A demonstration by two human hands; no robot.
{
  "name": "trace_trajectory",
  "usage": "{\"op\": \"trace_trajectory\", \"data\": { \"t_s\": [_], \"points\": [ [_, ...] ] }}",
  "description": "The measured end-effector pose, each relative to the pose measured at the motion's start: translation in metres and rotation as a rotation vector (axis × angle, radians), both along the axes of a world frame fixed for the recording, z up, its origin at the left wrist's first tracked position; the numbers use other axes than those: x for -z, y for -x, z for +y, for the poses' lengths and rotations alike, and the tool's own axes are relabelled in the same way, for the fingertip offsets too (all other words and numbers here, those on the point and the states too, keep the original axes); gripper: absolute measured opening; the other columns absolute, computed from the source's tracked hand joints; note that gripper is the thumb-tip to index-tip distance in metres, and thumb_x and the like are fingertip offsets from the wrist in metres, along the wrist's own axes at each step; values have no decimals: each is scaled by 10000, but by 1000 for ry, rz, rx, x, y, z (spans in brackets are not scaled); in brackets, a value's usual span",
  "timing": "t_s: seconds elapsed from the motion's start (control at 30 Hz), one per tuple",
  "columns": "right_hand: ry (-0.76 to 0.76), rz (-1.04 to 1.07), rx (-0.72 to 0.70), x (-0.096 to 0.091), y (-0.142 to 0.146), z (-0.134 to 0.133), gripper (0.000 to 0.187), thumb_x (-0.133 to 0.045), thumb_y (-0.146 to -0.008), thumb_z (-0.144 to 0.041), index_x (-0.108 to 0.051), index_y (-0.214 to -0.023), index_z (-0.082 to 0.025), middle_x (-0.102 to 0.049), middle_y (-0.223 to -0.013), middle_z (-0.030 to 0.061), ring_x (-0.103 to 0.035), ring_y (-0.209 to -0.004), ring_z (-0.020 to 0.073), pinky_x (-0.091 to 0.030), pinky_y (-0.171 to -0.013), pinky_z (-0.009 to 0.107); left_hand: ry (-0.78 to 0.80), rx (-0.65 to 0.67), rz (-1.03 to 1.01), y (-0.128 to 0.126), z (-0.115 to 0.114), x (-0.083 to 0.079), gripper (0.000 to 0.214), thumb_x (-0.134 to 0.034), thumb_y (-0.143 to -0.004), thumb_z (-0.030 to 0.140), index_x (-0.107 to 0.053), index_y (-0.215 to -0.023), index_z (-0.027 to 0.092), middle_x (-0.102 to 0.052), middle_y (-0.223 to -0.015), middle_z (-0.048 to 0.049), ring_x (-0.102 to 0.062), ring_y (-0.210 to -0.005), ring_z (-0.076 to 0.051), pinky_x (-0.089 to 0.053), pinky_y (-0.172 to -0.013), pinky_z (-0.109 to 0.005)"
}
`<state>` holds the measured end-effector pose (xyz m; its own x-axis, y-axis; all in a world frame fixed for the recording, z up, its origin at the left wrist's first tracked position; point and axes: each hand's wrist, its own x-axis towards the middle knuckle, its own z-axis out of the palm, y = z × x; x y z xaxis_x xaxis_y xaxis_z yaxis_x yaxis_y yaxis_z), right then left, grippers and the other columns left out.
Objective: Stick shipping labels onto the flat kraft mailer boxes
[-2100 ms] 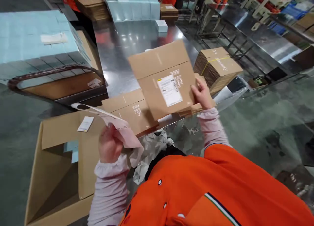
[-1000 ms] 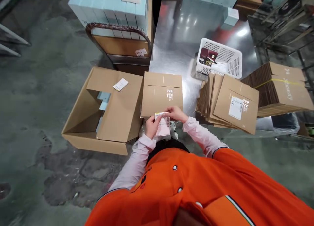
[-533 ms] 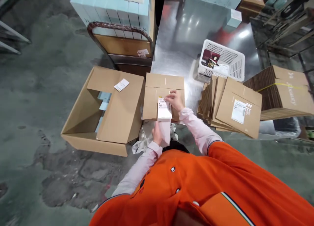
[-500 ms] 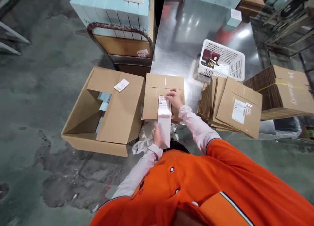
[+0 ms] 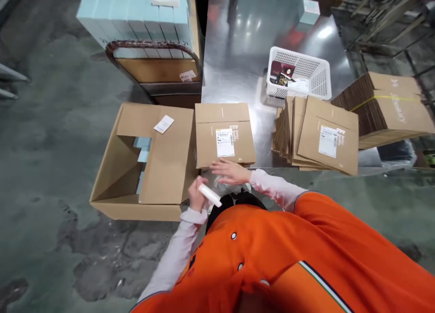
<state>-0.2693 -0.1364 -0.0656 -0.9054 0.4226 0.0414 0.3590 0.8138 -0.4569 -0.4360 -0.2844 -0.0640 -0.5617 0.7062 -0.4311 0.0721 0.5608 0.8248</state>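
Note:
My left hand (image 5: 197, 194) is wrapped round a white stack of labels (image 5: 210, 195), seen nearly edge-on, in front of the table. My right hand (image 5: 231, 171) has its fingers stretched out at the near edge of a folded cardboard carton (image 5: 204, 136), with nothing in it; whether the fingertips touch the carton I cannot tell. A white printed label (image 5: 225, 144) lies on that carton's upper face, beside its printed lettering. Left of it stands an open cardboard box (image 5: 166, 168) with light blue boxes inside and a small stack of white paper (image 5: 163, 124) on its flap.
On the metal table (image 5: 231, 55) are a white plastic basket (image 5: 319, 82), leaning folded cartons (image 5: 326, 118) with one label showing, and a strapped carton bundle (image 5: 390, 104). A trolley (image 5: 152, 45) carrying light blue boxes (image 5: 136, 14) stands at the table's left.
The label has gone from the stack onto the carton. My left hand moved left and down with the stack, turning it edge-on. My right hand let go and came down to the carton's near edge.

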Motion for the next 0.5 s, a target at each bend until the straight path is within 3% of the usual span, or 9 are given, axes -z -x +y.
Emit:
{"op": "trace_trajectory", "data": {
  "t_s": [0.03, 0.1, 0.13, 0.17, 0.2, 0.3, 0.4, 0.5],
  "points": [
    [19, 6, 201, -1, -12, -1, 577, -344, -965, -463, -456, -1404, -107, -395, -1491, 167, -308, -1421, 247, -240, -1179, 418, -17, 50, 125, 11, 20, -7, 523, -370, -877, 606, -631, -1049, 187, -684, -823, -81, -661, -888, -255, -518, -795, -364],
    [52, -43, 746, -5, -32, 8, 580, -321, -971, -409, -423, -1410, -44, -340, -1505, 226, -290, -1421, 307, -240, -1162, 498, 93, 221, 368, 28, 60, -21, 622, -422, -885, 573, -467, -1355, 169, -706, -984, -132, -646, -1023, -312, -483, -878, -427],
    [96, -94, 964, -6, -39, 16, 613, -331, -965, -408, -380, -1425, -5, -281, -1523, 257, -248, -1433, 347, -225, -1152, 545, 187, 314, 440, 34, 78, -27, 659, -422, -889, 573, -429, -1387, 141, -692, -1065, -177, -625, -1079, -347, -469, -896, -460],
    [162, -147, 1094, -7, -43, 24, 661, -347, -959, -425, -328, -1442, 25, -214, -1541, 276, -192, -1446, 377, -210, -1144, 578, 258, 408, 493, 38, 93, -32, 672, -423, -889, 575, -437, -1375, 111, -670, -1125, -218, -608, -1109, -377, -461, -903, -487],
    [239, -187, 1138, -7, -46, 30, 709, -361, -952, -452, -281, -1458, 39, -149, -1556, 280, -132, -1459, 392, -194, -1142, 593, 316, 480, 526, 40, 104, -36, 682, -428, -884, 583, -461, -1344, 81, -646, -1164, -255, -592, -1128, -406, -454, -905, -510],
    [386, -168, 1095, -5, -45, 39, 775, -337, -950, -525, -210, -1488, 17, -40, -1581, 251, -8, -1478, 368, -148, -1159, 590, 352, 575, 579, 41, 119, -38, 713, -488, -847, 605, -498, -1272, 32, -613, -1190, -311, -576, -1127, -453, -449, -896, -552],
    [342, -57, 1105, -11, -40, 34, 783, -376, -935, -540, -245, -1483, 4, -18, -1585, 242, 47, -1473, 377, -116, -1164, 595, 303, 579, 587, 43, 115, -32, 695, -523, -826, 617, -528, -1231, 53, -626, -1174, -286, -593, -1104, -434, -464, -886, -539],
    [235, 179, 1027, -33, -35, 23, 742, -465, -911, -469, -268, -1492, -51, -145, -1586, 189, -66, -1486, 319, -179, -1195, 492, 191, 570, 535, 48, 106, -27, 540, -502, -861, 570, -592, -1149, 122, -674, -1103, -190, -638, -1038, -334, -495, -881, -448]
  ]
}}
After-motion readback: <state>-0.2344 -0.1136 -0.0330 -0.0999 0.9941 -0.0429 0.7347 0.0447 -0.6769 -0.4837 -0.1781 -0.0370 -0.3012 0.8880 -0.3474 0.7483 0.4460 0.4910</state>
